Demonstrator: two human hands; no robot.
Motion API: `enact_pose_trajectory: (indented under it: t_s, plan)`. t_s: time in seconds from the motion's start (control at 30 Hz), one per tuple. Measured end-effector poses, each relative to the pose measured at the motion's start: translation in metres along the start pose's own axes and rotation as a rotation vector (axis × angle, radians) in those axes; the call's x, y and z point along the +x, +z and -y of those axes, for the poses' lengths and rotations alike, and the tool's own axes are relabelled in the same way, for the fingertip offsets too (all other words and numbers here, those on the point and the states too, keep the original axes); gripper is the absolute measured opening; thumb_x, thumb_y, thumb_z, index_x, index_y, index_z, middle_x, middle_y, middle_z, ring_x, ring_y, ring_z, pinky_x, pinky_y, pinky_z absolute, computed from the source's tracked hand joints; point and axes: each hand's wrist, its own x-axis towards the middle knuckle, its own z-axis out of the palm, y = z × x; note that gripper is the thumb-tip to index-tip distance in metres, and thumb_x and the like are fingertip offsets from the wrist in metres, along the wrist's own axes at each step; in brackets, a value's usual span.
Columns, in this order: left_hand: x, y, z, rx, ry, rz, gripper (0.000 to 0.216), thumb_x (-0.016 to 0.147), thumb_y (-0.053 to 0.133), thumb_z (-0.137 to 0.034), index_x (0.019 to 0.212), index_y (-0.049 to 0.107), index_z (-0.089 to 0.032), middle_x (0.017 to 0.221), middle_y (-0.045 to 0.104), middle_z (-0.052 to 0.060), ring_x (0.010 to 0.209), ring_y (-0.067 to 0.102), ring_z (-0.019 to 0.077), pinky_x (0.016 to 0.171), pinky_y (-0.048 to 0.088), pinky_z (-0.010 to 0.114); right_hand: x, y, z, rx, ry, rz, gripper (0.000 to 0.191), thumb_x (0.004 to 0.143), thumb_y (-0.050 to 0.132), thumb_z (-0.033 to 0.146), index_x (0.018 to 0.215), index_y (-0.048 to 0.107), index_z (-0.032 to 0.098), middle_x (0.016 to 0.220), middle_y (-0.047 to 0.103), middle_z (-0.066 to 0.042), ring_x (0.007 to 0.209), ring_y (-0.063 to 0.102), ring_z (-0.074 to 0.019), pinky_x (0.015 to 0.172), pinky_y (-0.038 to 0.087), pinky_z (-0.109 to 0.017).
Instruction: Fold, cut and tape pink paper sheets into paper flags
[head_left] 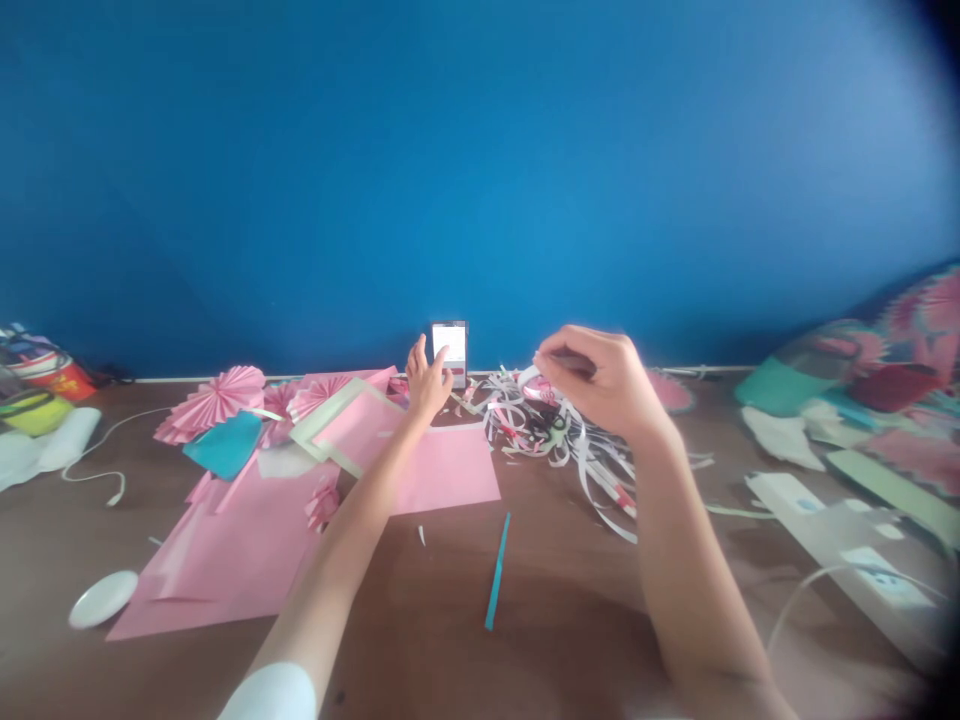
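My left hand reaches far forward, its fingers spread, a fingertip touching the lit screen of a phone that stands upright against the blue wall. My right hand is raised above a heap of white paper strips, its fingers curled and pinched on a strip from that heap. Pink paper sheets lie under my left forearm. A teal paper strip lies on the brown floor between my arms.
Pink folded paper fans and a teal paper piece lie at the left. A white round lid rests near the left front. Containers stand at far left. Patterned fabric and paper pieces fill the right side.
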Motion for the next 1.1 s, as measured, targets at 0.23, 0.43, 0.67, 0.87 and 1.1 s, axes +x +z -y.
enact_pose_trajectory:
  t_s: [0.23, 0.43, 0.67, 0.87, 1.1]
  plan:
    - [0.0024, -0.0034, -0.0004, -0.031, 0.002, 0.007, 0.049, 0.089, 0.054, -0.024, 0.137, 0.054, -0.026, 0.159, 0.022, 0.012, 0.143, 0.027, 0.0378, 0.108, 0.036, 0.053, -0.0005, 0.0013, -0.0001, 0.014, 0.003, 0.004, 0.012, 0.09, 0.057, 0.023, 0.08, 0.062, 0.018, 0.072, 0.059, 0.0, 0.056, 0.044, -0.0082, 0.052, 0.034, -0.024]
    - [0.0045, -0.0048, -0.0036, -0.043, 0.033, 0.021, 0.051, 0.089, 0.053, -0.024, 0.14, 0.052, -0.027, 0.16, 0.02, 0.011, 0.144, 0.026, 0.0376, 0.109, 0.035, 0.053, 0.0, 0.0022, 0.0004, 0.006, 0.007, 0.008, 0.012, 0.089, 0.058, 0.024, 0.08, 0.062, 0.018, 0.073, 0.061, -0.001, 0.056, 0.045, -0.0086, 0.052, 0.034, -0.025]
    - [0.0039, -0.0035, -0.0019, -0.03, 0.027, 0.026, 0.056, 0.088, 0.054, -0.023, 0.144, 0.048, -0.027, 0.161, 0.018, 0.012, 0.144, 0.025, 0.0389, 0.11, 0.033, 0.054, 0.0004, 0.002, 0.0013, 0.009, 0.021, 0.011, 0.012, 0.089, 0.057, 0.024, 0.079, 0.062, 0.018, 0.073, 0.061, -0.001, 0.056, 0.046, -0.0088, 0.053, 0.034, -0.024]
    - [0.0036, -0.0039, -0.0029, -0.043, 0.099, 0.02, 0.055, 0.089, 0.053, -0.024, 0.143, 0.049, -0.028, 0.16, 0.019, 0.011, 0.145, 0.024, 0.0356, 0.112, 0.032, 0.051, 0.0006, 0.0018, 0.0004, 0.02, 0.026, 0.022, 0.013, 0.089, 0.057, 0.024, 0.079, 0.063, 0.018, 0.072, 0.061, -0.001, 0.056, 0.047, -0.0094, 0.053, 0.035, -0.025]
    - [0.0017, -0.0051, -0.0036, -0.029, 0.051, 0.036, 0.056, 0.088, 0.052, -0.023, 0.144, 0.048, -0.027, 0.159, 0.022, 0.01, 0.145, 0.022, 0.0366, 0.111, 0.032, 0.053, 0.0, 0.0021, 0.0016, 0.021, 0.036, 0.026, 0.013, 0.089, 0.057, 0.025, 0.079, 0.062, 0.018, 0.072, 0.062, -0.001, 0.057, 0.048, -0.0094, 0.054, 0.036, -0.025]
